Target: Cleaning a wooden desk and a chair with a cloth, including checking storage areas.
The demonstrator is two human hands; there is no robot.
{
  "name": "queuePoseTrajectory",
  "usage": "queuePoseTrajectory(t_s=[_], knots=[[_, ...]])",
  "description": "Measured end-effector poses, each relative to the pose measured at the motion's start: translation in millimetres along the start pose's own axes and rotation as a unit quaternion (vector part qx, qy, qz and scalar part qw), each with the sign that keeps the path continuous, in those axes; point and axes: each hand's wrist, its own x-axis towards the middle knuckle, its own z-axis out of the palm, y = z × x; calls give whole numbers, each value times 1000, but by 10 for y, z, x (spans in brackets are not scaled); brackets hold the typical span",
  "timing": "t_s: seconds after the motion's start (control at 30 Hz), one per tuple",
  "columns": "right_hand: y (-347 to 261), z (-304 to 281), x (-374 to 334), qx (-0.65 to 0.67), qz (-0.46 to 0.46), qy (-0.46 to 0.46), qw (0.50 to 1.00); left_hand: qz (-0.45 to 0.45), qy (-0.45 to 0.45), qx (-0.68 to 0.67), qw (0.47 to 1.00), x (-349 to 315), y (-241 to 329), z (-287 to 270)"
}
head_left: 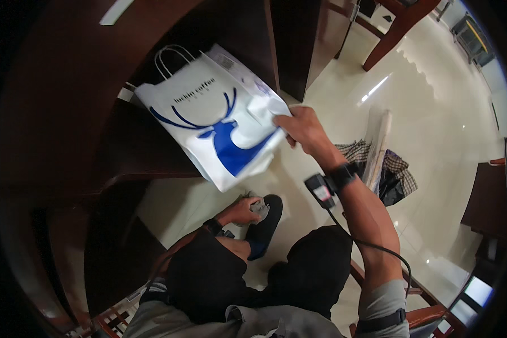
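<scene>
A white paper carrier bag point(200, 121) with twisted handles and a blue deer print hangs tilted in front of the dark desk. My right hand point(304, 127) is closed on its right edge, the thumb lying over the paper. Lower down, my left hand point(241, 212) has its fingers closed around a crumpled grey piece point(259, 209); whether that is cloth or plastic I cannot tell. It is held just above my dark shoe point(272, 217), close to the floor. The inside of the bag is hidden.
A dark wooden desk point(132, 160) fills the left side. On the shiny tiled floor point(439, 141) to the right lie a long wrapped roll point(379, 149) and a checked fabric bundle point(400, 172). A wooden chair leg point(386, 42) stands at the back.
</scene>
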Motion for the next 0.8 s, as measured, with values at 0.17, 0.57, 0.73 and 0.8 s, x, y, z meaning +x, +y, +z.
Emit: queuePoseTrajectory(t_s=[0.17, 0.57, 0.73, 0.8], knots=[[296, 389, 698, -89, -96, 91, 987, 4, 5, 26, 1000, -12, -28, 6], [497, 25, 451, -205, -116, 98, 967, -23, -7, 23, 999, -83, -48, -6], [1110, -1100, -293, -303, -45, 186, 934, 7, -29, 18, 999, 35, 111, 2], [1147, -1452, -596, -392, -59, 232, 888, -16, -9, 44, 999, 20, 72, -6]])
